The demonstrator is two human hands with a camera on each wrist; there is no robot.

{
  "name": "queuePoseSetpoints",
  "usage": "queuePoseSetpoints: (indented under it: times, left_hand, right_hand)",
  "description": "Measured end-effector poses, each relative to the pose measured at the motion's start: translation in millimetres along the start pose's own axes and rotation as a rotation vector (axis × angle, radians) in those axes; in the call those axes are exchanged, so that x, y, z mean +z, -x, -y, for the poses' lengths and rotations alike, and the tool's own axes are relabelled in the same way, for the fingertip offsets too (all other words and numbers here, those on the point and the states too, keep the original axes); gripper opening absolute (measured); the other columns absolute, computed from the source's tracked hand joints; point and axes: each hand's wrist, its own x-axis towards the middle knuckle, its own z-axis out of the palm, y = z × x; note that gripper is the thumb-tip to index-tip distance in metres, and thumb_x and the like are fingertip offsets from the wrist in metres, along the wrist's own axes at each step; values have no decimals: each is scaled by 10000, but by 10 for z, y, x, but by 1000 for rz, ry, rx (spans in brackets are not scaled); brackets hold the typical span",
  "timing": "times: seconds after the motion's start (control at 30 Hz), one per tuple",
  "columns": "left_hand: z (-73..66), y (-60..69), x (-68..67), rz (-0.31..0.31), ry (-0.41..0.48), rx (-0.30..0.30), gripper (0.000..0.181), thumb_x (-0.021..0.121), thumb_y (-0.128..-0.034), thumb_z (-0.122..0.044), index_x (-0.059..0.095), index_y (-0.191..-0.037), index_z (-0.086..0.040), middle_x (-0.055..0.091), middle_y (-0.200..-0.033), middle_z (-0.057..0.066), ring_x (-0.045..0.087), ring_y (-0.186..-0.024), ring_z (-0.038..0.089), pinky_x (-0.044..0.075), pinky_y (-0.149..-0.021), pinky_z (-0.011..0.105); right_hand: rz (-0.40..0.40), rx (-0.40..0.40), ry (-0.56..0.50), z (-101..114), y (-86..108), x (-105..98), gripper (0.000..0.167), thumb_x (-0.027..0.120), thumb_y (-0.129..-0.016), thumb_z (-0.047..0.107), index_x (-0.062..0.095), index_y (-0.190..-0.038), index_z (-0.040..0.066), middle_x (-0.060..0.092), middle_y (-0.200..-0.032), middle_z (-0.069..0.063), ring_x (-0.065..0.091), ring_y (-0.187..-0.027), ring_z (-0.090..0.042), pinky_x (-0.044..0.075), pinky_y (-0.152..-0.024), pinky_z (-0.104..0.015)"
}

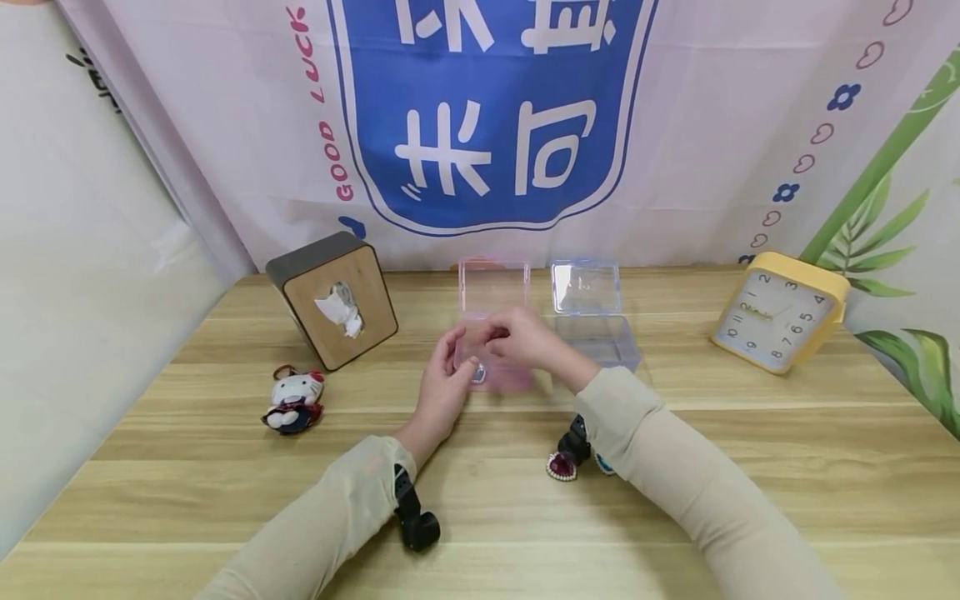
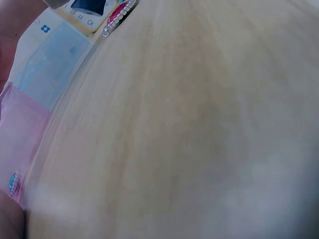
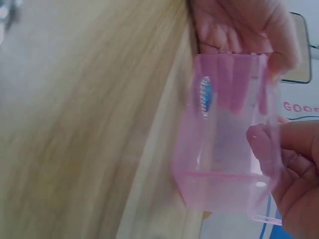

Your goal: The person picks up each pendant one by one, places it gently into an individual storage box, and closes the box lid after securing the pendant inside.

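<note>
A pink see-through box [image 1: 516, 380] stands on the table with its lid [image 1: 495, 287] raised at the back. My left hand [image 1: 441, 390] grips its left end, thumb over the rim, fingers behind the wall in the right wrist view. Inside lies a blue gem with a pale beaded edge [image 3: 206, 97], close to the left hand. My right hand [image 1: 525, 337] is over the opening with fingers loosely bent and the thumb [image 3: 259, 139] apart from them; I see nothing held there. Near the right sleeve lie a red heart-shaped gem [image 1: 562, 467] and a partly hidden blue gem [image 1: 604, 464].
A clear bluish box [image 1: 600, 340] with its lid raised stands just right of the pink one. A tissue box [image 1: 341, 308] and a plush cat keychain [image 1: 294, 402] are to the left. The yellow clock [image 1: 780, 312] stands at the far right, before the cloth backdrop.
</note>
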Motion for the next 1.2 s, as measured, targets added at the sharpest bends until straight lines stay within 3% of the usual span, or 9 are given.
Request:
queuePoseSetpoints:
  times: [0.57,0.77,1.0,1.2]
  left_hand:
    - [16,7,2,-5,-25,-26,534,533,-849,-19,402,-1365,-57,308,-1486,131,239,-1385,237,227,-1142,345]
    - [22,10,9,-1,-17,-19,533,535,-856,-19,395,-1369,-47,320,-1476,136,255,-1378,227,239,-1138,353]
    - [20,-1,7,-3,-8,-21,541,533,-852,-6,390,-1372,-43,301,-1488,135,246,-1383,239,226,-1142,342]
    - [4,7,6,-9,-11,-22,540,531,-852,-6,390,-1373,-38,296,-1491,133,236,-1388,240,216,-1144,336]
  right_hand:
    - [-50,43,-200,43,434,-276,151,619,-856,53,660,-978,-26,679,-904,-126,624,-795,-152,553,-739,-260]
    - [-49,33,-204,6,597,-317,175,623,-870,86,661,-1003,-22,679,-903,-106,622,-805,-138,550,-742,-261]
    - [-31,38,-157,-35,779,-336,233,622,-881,135,671,-1084,34,687,-1043,-112,640,-921,-175,547,-794,-280]
    - [-1,47,-167,-103,924,-327,254,604,-892,135,654,-1105,6,679,-1051,-144,643,-932,-199,549,-797,-284]
